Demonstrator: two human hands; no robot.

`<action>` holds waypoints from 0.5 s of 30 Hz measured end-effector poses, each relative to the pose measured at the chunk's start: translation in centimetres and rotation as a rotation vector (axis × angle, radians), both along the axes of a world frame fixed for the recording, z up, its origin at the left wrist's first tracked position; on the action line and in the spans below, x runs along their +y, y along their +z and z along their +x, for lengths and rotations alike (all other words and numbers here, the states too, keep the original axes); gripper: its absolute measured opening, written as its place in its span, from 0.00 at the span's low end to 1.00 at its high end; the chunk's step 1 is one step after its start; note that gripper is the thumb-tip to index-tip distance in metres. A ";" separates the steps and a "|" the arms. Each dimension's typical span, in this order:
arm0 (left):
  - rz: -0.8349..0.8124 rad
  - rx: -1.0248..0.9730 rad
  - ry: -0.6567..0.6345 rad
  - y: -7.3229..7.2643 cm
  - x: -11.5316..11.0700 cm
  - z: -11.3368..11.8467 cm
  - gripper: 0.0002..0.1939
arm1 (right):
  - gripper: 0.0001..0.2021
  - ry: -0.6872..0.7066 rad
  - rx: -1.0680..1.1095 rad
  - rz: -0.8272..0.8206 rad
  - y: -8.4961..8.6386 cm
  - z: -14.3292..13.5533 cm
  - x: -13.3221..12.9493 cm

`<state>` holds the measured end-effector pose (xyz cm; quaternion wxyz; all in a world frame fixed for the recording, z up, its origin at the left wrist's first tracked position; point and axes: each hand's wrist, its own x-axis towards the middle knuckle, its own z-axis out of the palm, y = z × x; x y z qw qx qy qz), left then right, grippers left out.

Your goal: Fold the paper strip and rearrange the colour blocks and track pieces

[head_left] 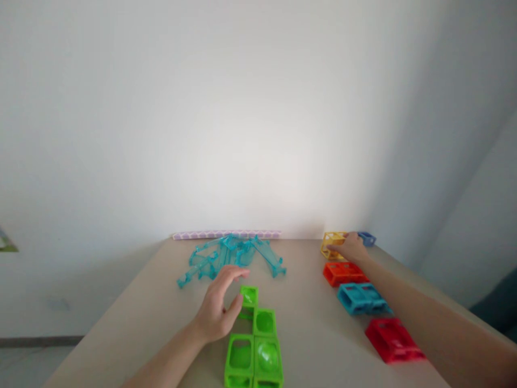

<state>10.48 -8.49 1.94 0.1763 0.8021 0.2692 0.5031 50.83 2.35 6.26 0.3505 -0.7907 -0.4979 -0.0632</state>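
My left hand [219, 307] hovers just left of the green hollow blocks [266, 353], its fingers curved and the thumb apart, holding nothing. The green blocks form a stepped group, with a single block [249, 295] at the far end beside my thumb. At the far right of the table, my right hand [352, 249] has its thumb and fingers around a yellow hollow block [332, 238]. Part of that block is behind the fingers. Just past the hand sits a dark blue block [367, 238].
Below my right forearm lie orange blocks [339, 273], blue blocks [359, 298] and red blocks [391, 339]. Translucent teal plastic pieces [230, 256] are heaped at the back. A patterned purple strip [202, 235] runs along the wall [258, 134] behind the table [161, 302].
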 end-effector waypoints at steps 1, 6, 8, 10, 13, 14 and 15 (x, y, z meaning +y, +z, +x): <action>-0.015 0.026 -0.013 0.1 0.0 0.0 0.18 | 0.33 -0.019 0.006 -0.007 0.4 -0.6 -0.1; -0.150 0.141 -0.079 0.0 0.2 0.3 0.19 | 0.22 0.217 -0.064 0.009 1.8 -7.6 -3.0; -0.233 0.172 -0.080 -0.3 0.5 0.4 0.19 | 0.10 0.454 -0.083 0.001 0.7 -12.0 -5.4; -0.300 0.179 -0.047 -0.6 0.6 0.4 0.19 | 0.09 0.666 -0.066 -0.002 -1.3 -16.2 -7.7; -0.347 0.135 0.022 -0.9 0.8 0.3 0.20 | 0.16 0.905 0.180 0.006 -4.3 -20.1 -9.6; -0.358 0.118 0.037 -0.9 0.8 0.3 0.21 | 0.16 0.926 0.222 -0.009 -5.0 -20.6 -9.7; -0.370 0.106 0.046 -1.0 0.9 0.2 0.21 | 0.16 0.950 0.264 -0.041 -5.5 -20.7 -9.7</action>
